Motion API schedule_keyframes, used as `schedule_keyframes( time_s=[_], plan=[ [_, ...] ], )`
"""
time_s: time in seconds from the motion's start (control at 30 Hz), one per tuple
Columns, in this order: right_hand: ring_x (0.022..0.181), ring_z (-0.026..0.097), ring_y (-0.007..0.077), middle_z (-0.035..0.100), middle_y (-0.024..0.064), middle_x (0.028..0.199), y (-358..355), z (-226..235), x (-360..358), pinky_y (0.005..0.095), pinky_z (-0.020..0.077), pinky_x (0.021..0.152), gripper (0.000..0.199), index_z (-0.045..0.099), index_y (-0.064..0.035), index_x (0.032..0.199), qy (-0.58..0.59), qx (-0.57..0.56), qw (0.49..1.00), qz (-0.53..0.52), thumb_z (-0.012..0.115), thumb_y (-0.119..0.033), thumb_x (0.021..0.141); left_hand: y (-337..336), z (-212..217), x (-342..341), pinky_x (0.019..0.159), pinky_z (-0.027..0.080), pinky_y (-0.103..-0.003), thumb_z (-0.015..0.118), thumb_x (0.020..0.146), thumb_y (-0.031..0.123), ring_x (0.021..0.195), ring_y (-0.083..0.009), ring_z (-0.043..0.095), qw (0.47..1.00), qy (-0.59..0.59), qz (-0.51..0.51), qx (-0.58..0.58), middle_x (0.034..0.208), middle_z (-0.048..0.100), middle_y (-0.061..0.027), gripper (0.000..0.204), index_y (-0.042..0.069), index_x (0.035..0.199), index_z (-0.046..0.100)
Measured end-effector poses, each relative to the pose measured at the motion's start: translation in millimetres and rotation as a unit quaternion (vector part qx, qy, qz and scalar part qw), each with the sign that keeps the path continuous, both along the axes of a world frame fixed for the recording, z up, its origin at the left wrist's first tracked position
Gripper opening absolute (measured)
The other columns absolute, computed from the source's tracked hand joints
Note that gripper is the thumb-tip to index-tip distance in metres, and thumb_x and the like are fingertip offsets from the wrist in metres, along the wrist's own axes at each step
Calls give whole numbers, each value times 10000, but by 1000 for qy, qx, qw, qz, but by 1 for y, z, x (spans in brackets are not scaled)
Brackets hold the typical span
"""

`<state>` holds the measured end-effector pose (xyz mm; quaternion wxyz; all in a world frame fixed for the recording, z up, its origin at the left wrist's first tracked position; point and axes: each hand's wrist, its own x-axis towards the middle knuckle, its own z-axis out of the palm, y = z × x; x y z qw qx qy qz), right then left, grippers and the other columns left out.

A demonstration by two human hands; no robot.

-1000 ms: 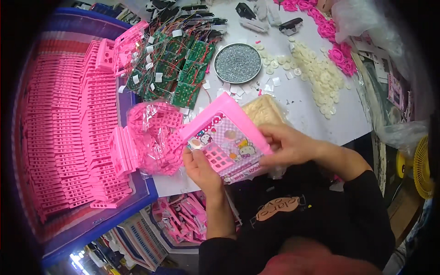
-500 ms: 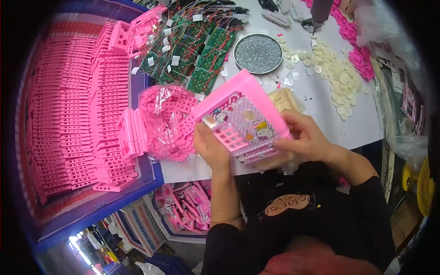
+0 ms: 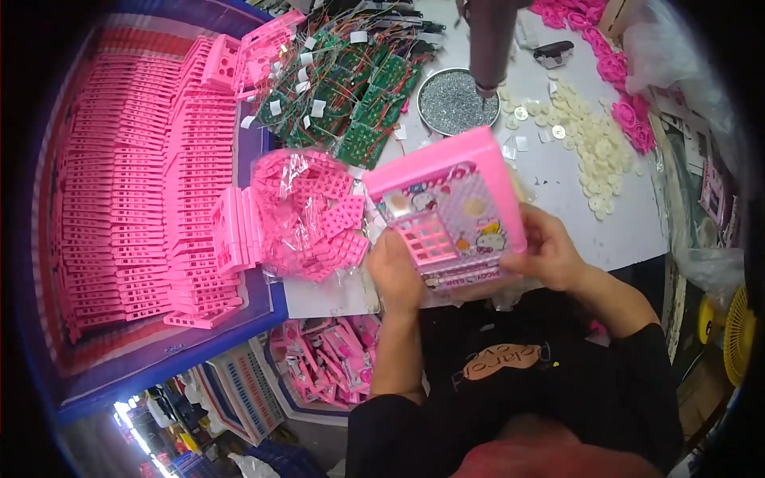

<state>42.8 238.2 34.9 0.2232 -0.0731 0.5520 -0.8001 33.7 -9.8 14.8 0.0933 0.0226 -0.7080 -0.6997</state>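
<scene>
In the middle of the frame, the left hand (image 3: 396, 271) grips the lower-left edge of a pink plastic toy housing (image 3: 454, 209) with a cartoon sticker and windowed grid, while the right hand (image 3: 550, 248) pinches its lower-right edge, thumb on the front. A dark power screwdriver (image 3: 488, 44) hangs at upper centre, its bit over a round dish of small screws (image 3: 450, 99). Left of the housing lies a clear bag of pink keypads (image 3: 299, 227).

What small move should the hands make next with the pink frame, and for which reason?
Perhaps settle the pink frame into the left hand and free the right hand. Both hands are on the frame, while the dark tool points down toward the round dish of grey bits, with neither hand on it.
</scene>
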Motion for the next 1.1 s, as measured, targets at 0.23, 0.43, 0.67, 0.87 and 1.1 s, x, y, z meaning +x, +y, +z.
schedule_keyframes(
  time_s=[0.23, 0.43, 0.67, 0.87, 1.1],
  plan=[
    [1097, 617, 160, 649, 58, 1206, 7, 11, -16, 330, 510, 945, 474, 544, -20, 1303, 12, 19, 999, 44, 742, -78, 876, -17, 31, -31, 926, 500, -361, 486, 1060, 242, 1032, -198, 642, 976, 26, -64, 209, 1131, 668, -111, 339, -35, 1222, 592],
    [1184, 585, 379, 567, 145, 1371, 47, -23, -72, 419, 511, 984, 405, 637, -88, 1196, 461, 331, 823, 25, 712, -58, 799, -23, 37, -34, 994, 480, -414, 641, 860, 46, 1120, -318, 647, 938, 164, -239, -190, 1218, 675, -175, 273, 28, 1130, 680],
    [1437, 279, 474, 349, 179, 1581, 60, -20, -56, 574, 306, 1150, 607, 589, -142, 1372, 514, 484, 700, 106, 691, -391, 828, -11, 9, 12, 1108, 362, -538, 629, 626, 63, 1372, -436, 405, 799, 149, -371, -448, 1481, 469, -180, 618, 149, 1237, 673],
    [1429, 281, 489, 320, 200, 1582, 44, -14, -67, 549, 357, 1119, 596, 600, -191, 1361, 474, 569, 657, 139, 736, -362, 807, 2, 28, 2, 1114, 326, -577, 617, 643, 42, 1370, -443, 410, 778, 126, -380, -485, 1460, 470, -212, 625, 115, 1264, 644],
    [1239, 580, 249, 593, 181, 1366, 62, -6, -88, 391, 504, 970, 438, 643, -79, 1291, 181, 309, 931, 72, 701, -226, 882, 33, 5, 17, 1095, 368, -518, 818, 713, 258, 1343, -391, 463, 798, 143, -331, -483, 1423, 529, -162, 621, 67, 1273, 627]
  ],
)
